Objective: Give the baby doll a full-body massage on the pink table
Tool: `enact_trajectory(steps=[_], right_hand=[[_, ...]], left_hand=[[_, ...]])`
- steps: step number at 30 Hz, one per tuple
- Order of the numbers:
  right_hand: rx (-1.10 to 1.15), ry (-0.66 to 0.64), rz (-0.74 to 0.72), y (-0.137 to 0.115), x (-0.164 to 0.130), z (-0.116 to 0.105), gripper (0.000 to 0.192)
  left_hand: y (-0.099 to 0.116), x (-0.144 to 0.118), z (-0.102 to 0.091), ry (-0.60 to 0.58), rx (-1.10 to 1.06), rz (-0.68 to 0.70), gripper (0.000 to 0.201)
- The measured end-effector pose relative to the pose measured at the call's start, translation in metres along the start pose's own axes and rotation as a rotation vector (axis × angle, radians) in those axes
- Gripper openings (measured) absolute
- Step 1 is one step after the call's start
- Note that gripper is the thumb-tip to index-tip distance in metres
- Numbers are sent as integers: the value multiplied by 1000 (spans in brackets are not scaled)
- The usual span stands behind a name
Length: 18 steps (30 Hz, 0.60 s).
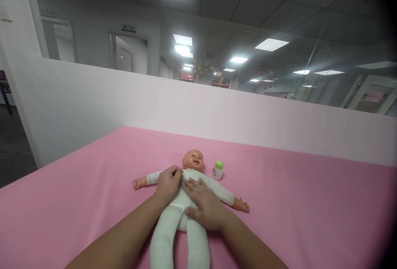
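Observation:
A baby doll (194, 221) with a white cloth body and a hard plastic head lies on its back, arms spread out to both sides. My left hand (168, 183) rests at the doll's upper chest near the shoulder, its fingers curled closed. Whatever those fingers may pinch is hidden. Flat across the doll's belly and chest lies my right hand (204, 203), fingers spread and holding nothing. Beside the doll's head, to the right, stands a small clear bottle (218, 173) with a green cap and a label.
Pink cloth (294, 202) covers the surface under the doll, with slight wrinkles. A low white wall (217, 111) topped by glass runs along the back. Beyond the glass are doors and ceiling lights. At far left the surface's edge drops to a dark floor (18, 149).

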State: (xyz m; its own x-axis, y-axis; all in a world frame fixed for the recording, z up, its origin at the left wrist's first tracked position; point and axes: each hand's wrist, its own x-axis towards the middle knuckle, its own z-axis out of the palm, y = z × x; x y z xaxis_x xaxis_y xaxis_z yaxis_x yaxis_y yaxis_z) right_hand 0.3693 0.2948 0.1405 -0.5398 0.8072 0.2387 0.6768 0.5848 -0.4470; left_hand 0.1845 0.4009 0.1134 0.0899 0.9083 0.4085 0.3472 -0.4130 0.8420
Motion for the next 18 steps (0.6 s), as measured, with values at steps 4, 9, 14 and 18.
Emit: enact_trajectory(steps=[4,9,14,18], right_hand=[[-14,62,213,25,3,0,77],[12,194,391,44,-2,-1,70],[-12,262,471,51,-7,-8,47],[-29,329,593,56,-7,-10,55]], left_hand=[[7,-4,0,-17,67,38,40],[21,-12,-1,-57,79,132,46],[49,-32,-9,-379,0,282,42],[72,-49,-16,-740,-132,324,34]])
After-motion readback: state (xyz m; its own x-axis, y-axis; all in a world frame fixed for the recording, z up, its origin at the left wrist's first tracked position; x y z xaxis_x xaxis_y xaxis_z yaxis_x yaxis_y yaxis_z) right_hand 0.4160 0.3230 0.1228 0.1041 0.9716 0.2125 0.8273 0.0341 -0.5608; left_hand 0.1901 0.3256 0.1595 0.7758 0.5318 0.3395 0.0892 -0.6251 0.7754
